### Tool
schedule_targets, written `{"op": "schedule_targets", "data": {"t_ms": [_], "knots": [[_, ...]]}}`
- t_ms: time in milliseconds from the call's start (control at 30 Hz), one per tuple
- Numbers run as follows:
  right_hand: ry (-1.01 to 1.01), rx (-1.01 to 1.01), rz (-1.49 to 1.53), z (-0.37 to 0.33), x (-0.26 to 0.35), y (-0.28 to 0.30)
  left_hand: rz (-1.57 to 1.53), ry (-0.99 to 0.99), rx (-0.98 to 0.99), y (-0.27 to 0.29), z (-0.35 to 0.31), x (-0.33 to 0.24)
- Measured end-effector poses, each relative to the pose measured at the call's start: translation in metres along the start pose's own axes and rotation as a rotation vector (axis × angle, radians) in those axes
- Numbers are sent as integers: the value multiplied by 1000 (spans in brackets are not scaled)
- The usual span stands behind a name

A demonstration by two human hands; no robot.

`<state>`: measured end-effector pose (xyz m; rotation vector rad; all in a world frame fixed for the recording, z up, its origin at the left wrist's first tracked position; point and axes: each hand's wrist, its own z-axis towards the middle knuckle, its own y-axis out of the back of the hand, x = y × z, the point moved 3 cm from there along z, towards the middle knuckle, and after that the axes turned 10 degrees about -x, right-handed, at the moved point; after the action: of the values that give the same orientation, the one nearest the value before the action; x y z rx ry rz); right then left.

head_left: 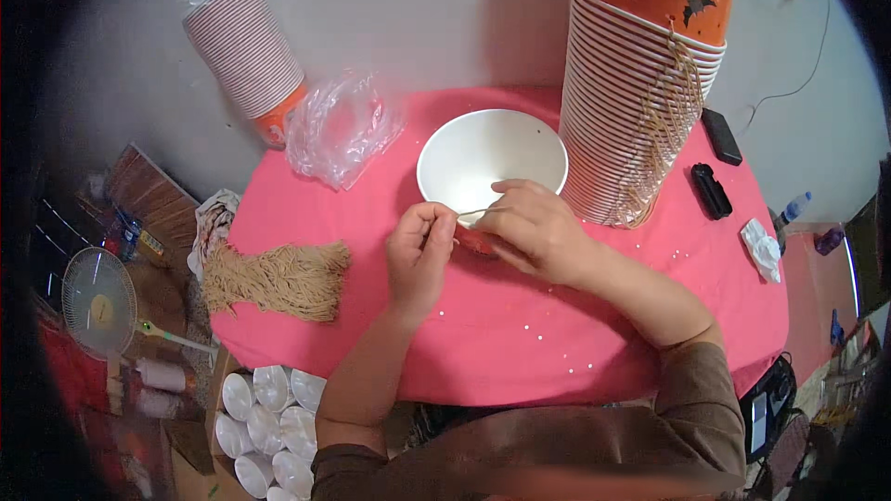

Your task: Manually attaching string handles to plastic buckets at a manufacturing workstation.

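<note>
The thin cord [474, 212], probably light and limp, best pinched near its end, spans left hand [420, 249] and right hand [536, 234], both pinching it at the near rim of the white-lined bucket [492, 156] on the pink-covered table [483, 353].

Thin cord [472, 212] between hands [419, 258] [538, 234], at white bucket [492, 153]

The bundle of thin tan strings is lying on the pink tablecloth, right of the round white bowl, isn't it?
Not quite: in the head view, the bundle of thin tan strings lies left of the round white bowl. It does lie on the pink tablecloth.
</note>
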<state>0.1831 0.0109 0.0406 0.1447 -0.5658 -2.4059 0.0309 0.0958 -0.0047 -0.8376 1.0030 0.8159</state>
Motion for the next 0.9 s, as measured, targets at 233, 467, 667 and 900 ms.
{"op": "schedule_targets", "data": {"t_ms": [233,467,667,900], "knots": [[-196,-17,204,6,-3,10,27,22,-32,1,3,0],[-238,89,47,20,-10,27,135,-18,-98,3,4,0],[-235,245,29,17,-10,13,192,-83,-93,2,5,-4],[-223,227,105,18,-11,5,644,-474,-20,6,7,-34]]}}
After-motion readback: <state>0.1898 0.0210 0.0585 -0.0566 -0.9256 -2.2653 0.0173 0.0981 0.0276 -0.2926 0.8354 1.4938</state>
